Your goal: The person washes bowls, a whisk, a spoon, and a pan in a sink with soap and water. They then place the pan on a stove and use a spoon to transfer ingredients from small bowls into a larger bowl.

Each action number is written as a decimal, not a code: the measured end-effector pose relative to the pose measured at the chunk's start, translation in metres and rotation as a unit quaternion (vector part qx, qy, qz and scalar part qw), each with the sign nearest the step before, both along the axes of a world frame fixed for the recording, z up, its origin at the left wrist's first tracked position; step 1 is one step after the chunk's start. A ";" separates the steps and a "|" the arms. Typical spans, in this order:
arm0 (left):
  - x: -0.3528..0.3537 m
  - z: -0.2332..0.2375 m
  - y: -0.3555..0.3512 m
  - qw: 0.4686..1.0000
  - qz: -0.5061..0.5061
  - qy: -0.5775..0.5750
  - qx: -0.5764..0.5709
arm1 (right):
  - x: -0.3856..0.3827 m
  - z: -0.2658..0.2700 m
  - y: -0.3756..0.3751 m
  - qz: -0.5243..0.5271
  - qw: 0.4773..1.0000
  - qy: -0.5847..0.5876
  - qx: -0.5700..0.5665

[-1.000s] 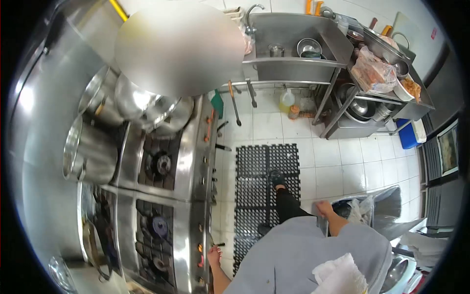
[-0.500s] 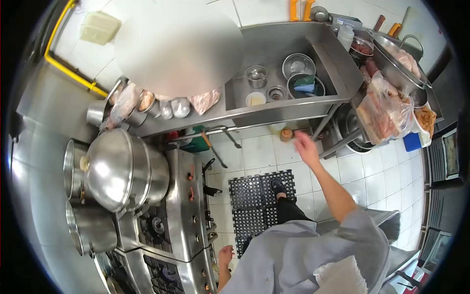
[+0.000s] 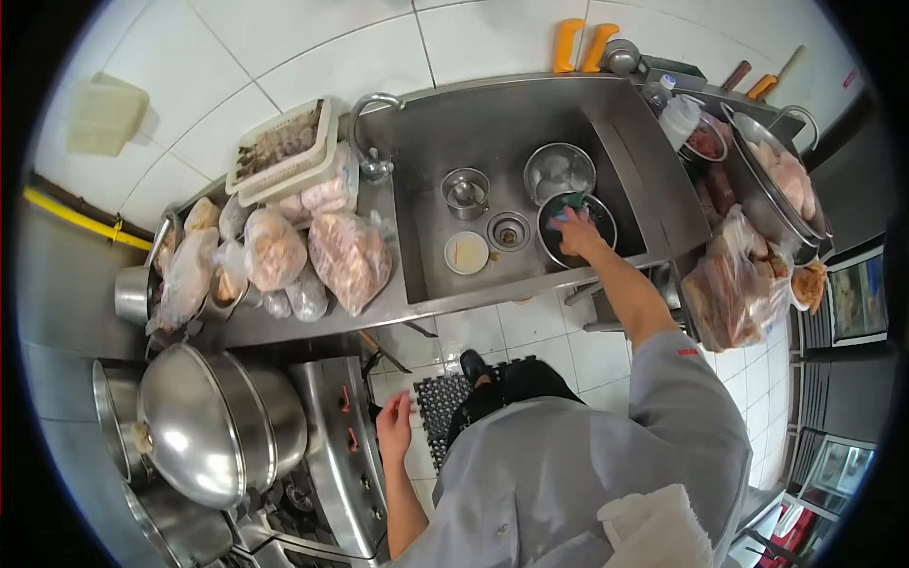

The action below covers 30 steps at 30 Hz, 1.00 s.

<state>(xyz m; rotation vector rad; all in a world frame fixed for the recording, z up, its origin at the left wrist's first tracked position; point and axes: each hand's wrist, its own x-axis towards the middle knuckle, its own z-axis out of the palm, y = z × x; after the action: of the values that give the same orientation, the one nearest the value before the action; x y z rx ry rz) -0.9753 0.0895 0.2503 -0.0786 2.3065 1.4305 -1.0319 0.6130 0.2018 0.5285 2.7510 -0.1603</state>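
My right hand reaches into a metal bowl in the sink. Its fingers are closed on a green-and-blue scouring pad, partly hidden by the hand. Behind it sits another metal bowl, and to the left stand a small metal pot and a white bowl with pale liquid. My left hand hangs beside the stove, holding nothing, fingers loosely bent and apart.
Bagged meat and a white basket of shrimp-like seafood crowd the left counter by the faucet. A large domed steamer pot stands on the stove. More meat lies at the right. A perforated mat covers some floor.
I have come closer to the sink. My right hand has moved from above the floor into the bowl and onto the scouring pad. My left hand has risen beside the stove.
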 end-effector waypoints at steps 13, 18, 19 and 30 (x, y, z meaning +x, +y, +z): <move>-0.174 0.026 0.292 0.962 -0.252 0.081 0.061 | -0.054 -0.054 0.068 0.047 0.986 -0.020 -0.159; -0.224 -0.026 0.340 0.928 -0.271 0.235 -0.098 | -0.039 -0.032 0.049 0.089 0.978 0.111 -0.151; -0.237 -0.036 0.342 0.914 -0.249 0.286 -0.142 | -0.033 -0.020 0.047 0.106 0.974 0.110 -0.169; -0.290 -0.098 0.371 0.883 -0.271 0.254 -0.287 | -0.052 -0.038 0.077 0.019 0.967 -0.104 -0.231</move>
<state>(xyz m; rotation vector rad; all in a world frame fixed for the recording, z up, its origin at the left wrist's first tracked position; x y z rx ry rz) -1.2654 0.4602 0.1520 0.7952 2.7743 0.4888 -1.0840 0.6895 0.1636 0.3392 2.4029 -0.6763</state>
